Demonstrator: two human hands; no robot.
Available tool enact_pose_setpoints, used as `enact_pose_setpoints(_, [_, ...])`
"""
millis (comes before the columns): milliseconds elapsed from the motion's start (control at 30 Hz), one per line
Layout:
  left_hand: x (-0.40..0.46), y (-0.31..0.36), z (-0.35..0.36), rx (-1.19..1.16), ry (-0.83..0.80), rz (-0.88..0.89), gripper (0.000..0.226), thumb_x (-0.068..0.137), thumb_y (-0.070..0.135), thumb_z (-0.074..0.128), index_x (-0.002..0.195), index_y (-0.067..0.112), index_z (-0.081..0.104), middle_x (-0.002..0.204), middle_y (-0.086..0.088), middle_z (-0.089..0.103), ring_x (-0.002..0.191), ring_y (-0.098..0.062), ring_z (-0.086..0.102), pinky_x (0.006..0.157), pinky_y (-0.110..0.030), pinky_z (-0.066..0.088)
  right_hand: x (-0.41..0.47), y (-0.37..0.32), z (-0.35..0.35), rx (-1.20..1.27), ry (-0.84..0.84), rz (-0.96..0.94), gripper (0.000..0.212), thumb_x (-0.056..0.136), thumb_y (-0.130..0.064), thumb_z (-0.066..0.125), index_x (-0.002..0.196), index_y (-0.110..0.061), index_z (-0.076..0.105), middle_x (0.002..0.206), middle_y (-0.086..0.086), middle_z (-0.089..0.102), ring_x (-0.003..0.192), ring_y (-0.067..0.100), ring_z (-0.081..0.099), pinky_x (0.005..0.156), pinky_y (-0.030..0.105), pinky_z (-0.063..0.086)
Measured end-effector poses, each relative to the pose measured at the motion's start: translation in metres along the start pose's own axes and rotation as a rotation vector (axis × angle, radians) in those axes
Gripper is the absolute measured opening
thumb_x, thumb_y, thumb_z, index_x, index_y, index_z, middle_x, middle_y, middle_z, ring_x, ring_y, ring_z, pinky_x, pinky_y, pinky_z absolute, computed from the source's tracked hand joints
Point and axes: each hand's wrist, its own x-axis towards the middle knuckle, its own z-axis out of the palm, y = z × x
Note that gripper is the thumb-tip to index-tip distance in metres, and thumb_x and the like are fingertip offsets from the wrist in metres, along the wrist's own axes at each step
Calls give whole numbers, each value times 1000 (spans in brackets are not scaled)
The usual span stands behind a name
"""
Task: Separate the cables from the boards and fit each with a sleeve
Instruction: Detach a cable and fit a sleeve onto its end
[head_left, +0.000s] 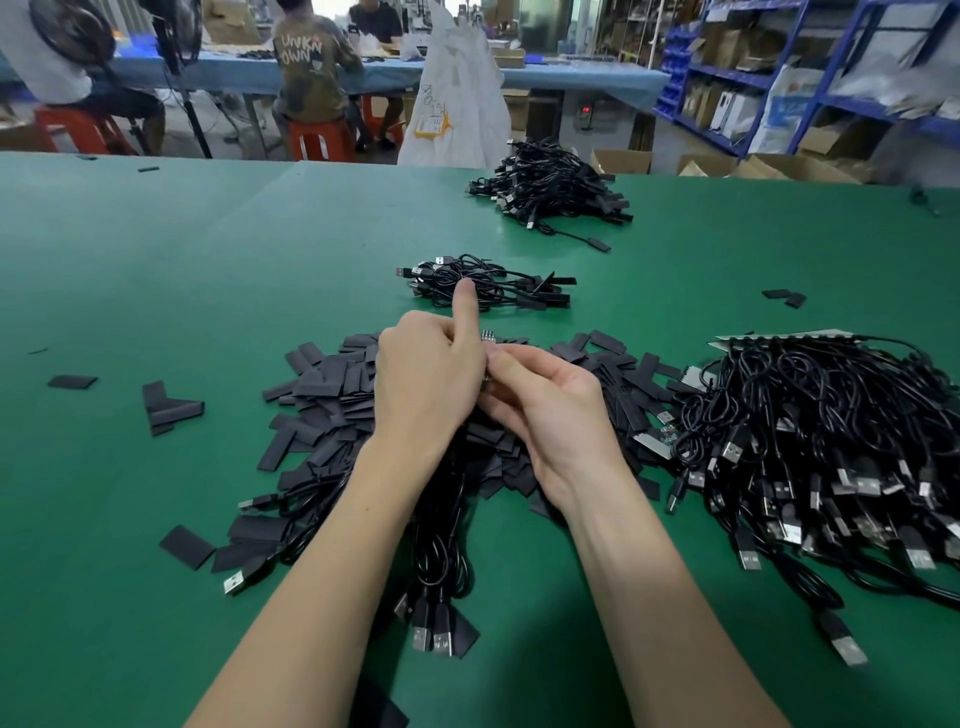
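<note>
Both hands meet over the sleeve pile (332, 395): left hand (426, 384) clamps a cable bundle (441, 519) hanging toward the person, right hand (545, 410) pinches at its top end.

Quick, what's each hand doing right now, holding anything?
Left hand: fingers curled round a bundle of cables, index finger pointing up.
Right hand: fingertips pinching something small beside the left hand; what it is cannot be told.

a factory assembly floor: long green desk (208, 249) heaped with cable piles (831, 441), blue stock shelving (753, 78), seated workers (311, 67).
</note>
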Motion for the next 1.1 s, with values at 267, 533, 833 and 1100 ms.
enact_pose_setpoints(267, [2, -4, 7, -148, -83, -4, 68, 109, 29, 38, 44, 12, 28, 32, 7, 30, 36, -11, 30, 42, -24, 22, 1, -3, -2, 24, -55, 85, 7, 91, -1, 68, 86, -2, 72, 73, 5, 72, 59, 9, 65, 61, 21, 58])
enact_pose_setpoints(533, [-3, -9, 11, -379, -188, -117, 64, 108, 29, 40, 44, 20, 35, 41, 11, 34, 41, -11, 29, 45, -27, 25, 1, 1, -9, 127, -43, 196, 9, 87, -1, 73, 79, -4, 77, 73, 5, 72, 58, 9, 65, 56, 19, 55])
enact_pose_setpoints(833, [-4, -5, 5, -396, -279, -161, 61, 104, 57, 37, 61, 15, 44, 47, 10, 36, 46, -10, 34, 50, -28, 29, 4, -3, -10, 47, 16, 146, 3, 85, -4, 77, 88, -3, 76, 72, 3, 71, 58, 7, 64, 59, 19, 56])
enact_pose_setpoints(1100, [-6, -9, -14, -214, -550, 77, 52, 107, 49, 37, 84, 21, 74, 50, 18, 51, 51, 1, 44, 54, -19, 34, 5, -8, -16, 98, 68, 134, 18, 84, -5, 78, 100, 3, 73, 65, 0, 69, 55, 5, 64, 58, 18, 56])
